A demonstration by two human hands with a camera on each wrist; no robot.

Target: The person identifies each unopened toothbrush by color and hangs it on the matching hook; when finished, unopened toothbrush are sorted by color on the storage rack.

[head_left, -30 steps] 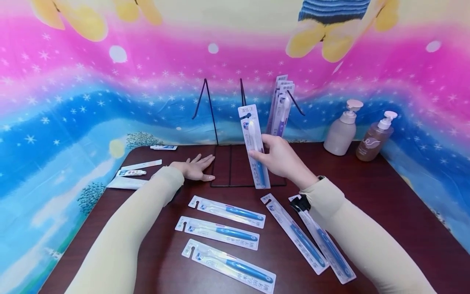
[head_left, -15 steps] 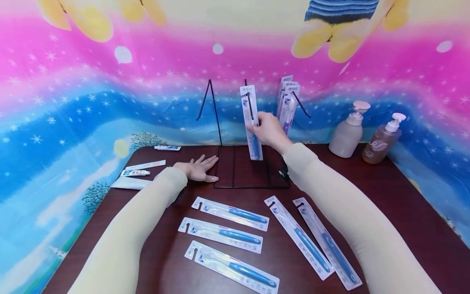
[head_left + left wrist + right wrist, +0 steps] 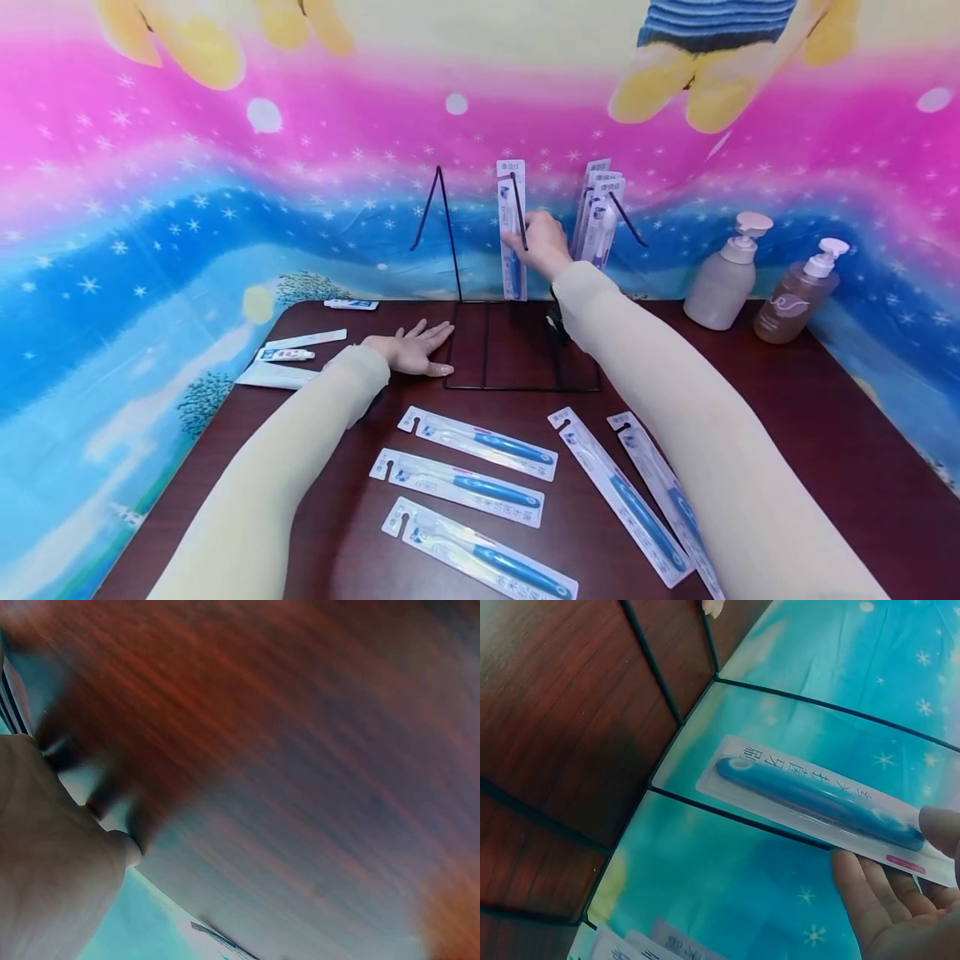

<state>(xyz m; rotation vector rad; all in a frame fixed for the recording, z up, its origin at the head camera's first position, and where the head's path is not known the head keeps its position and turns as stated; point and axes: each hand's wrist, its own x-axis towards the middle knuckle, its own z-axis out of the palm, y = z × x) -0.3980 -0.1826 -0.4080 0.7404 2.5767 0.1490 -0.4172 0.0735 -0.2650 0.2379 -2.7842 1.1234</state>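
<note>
My right hand [image 3: 543, 242] pinches a packaged blue toothbrush [image 3: 817, 799] by its edge, thumb on the front and fingers behind. In the head view the pack stands upright on the middle prong of a black wire rack [image 3: 484, 342], the prong passing through the hole in its card. My left hand [image 3: 417, 347] rests flat on the table with fingers spread, its fingertips at the rack's left base wire. Several purple toothbrush packs [image 3: 602, 218] hang from the rack's right prong. The left prong [image 3: 426, 208] carries nothing.
Three blue toothbrush packs [image 3: 480, 443] lie in front of the rack, and two more packs [image 3: 622, 496] lie slanted by the right forearm. Toothpaste tubes [image 3: 285, 355] lie at the left. Two pump bottles [image 3: 720, 279] stand at the back right.
My right hand has carried the blue toothbrush pack up and away from me, onto the middle prong and back along it. My left hand has stayed on the table.
</note>
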